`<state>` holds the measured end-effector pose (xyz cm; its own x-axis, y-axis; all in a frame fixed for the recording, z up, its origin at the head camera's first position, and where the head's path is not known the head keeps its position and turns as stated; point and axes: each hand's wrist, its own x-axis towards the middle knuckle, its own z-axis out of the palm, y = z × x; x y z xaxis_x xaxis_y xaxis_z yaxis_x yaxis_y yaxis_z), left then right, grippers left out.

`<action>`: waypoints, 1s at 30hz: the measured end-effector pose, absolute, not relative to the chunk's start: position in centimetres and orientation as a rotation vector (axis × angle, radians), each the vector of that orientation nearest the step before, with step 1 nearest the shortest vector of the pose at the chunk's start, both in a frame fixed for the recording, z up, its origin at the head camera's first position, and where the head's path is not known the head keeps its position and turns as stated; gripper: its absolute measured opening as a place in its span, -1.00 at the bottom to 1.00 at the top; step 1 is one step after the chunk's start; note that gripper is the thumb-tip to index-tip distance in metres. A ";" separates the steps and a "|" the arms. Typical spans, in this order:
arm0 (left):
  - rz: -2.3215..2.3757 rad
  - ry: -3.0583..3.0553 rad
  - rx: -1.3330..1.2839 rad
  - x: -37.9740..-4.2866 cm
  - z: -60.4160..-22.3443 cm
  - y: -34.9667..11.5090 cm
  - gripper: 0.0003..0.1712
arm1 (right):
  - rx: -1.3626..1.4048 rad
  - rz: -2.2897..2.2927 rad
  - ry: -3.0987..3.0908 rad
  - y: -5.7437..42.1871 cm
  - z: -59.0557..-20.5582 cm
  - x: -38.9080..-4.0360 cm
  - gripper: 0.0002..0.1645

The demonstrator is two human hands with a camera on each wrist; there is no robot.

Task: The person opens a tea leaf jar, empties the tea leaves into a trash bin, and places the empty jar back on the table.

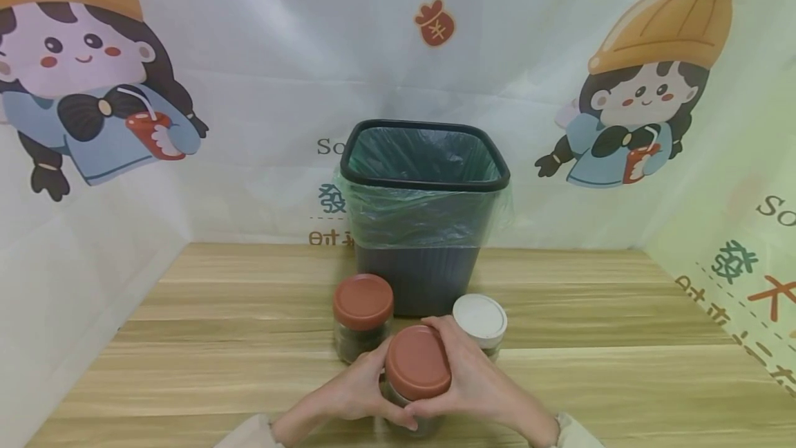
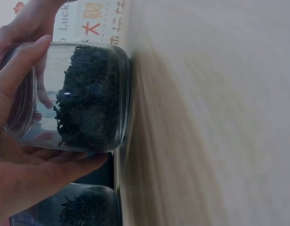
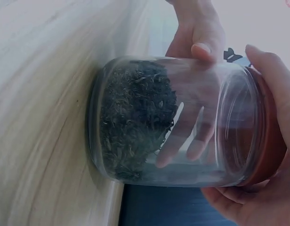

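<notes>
Two-handed hold on a red-lidded jar (image 3: pixel 182 122)

Placed at 6 o'clock from the black bin (image 1: pixel 413 285), on the near part of the wooden tabletop (image 1: pixel 622 351); upright, base apparently on the wood, likely to let the board bear the weight. Clamped round the glass body from the 8 o'clock side: the left hand (image 1: pixel 354 387), thumb in front and fingers behind, presumably for steadiness. Clamped on the lid (image 1: pixel 418 359) from the 4 o'clock side: the right hand (image 1: pixel 469 372), thumb near the front edge and fingers over the far edge, seemingly for purchase all round. Lid on the mouth; tightness impossible to tell.

Inside the held glass: dark, twisted, tea-like leaves (image 3: pixel 135 122), banked in the lower part, with clear space above. Between 10 and 11 o'clock from there: a second red-topped jar (image 1: pixel 363 318), lid on, with similar dark contents visible from the left wrist. At 2 o'clock: a white-lidded jar (image 1: pixel 480 318), glass mostly hidden by the right hand; contents impossible to tell. Both near the bin, perhaps to leave working room at 6 o'clock.

Lining the bin, at 12 o'clock: a translucent green bag (image 1: pixel 417 216), turned down over the outside, probably to keep from slipping inward. Within the opening, only folds of green film in sight; bottom hidden.
</notes>
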<state>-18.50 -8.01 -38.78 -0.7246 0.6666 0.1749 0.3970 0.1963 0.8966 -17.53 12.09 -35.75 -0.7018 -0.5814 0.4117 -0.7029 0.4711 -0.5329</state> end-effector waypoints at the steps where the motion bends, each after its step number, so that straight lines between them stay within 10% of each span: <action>1: 1.542 2.216 1.017 -18.5 -38.8 -8.0 0.03 | 1.116 1.047 -2.539 12.1 -35.8 -17.5 0.05; 30: 1.544 2.210 1.047 -18.5 -38.8 -8.1 0.06 | 1.421 1.532 -2.549 13.6 -35.4 -19.1 -0.02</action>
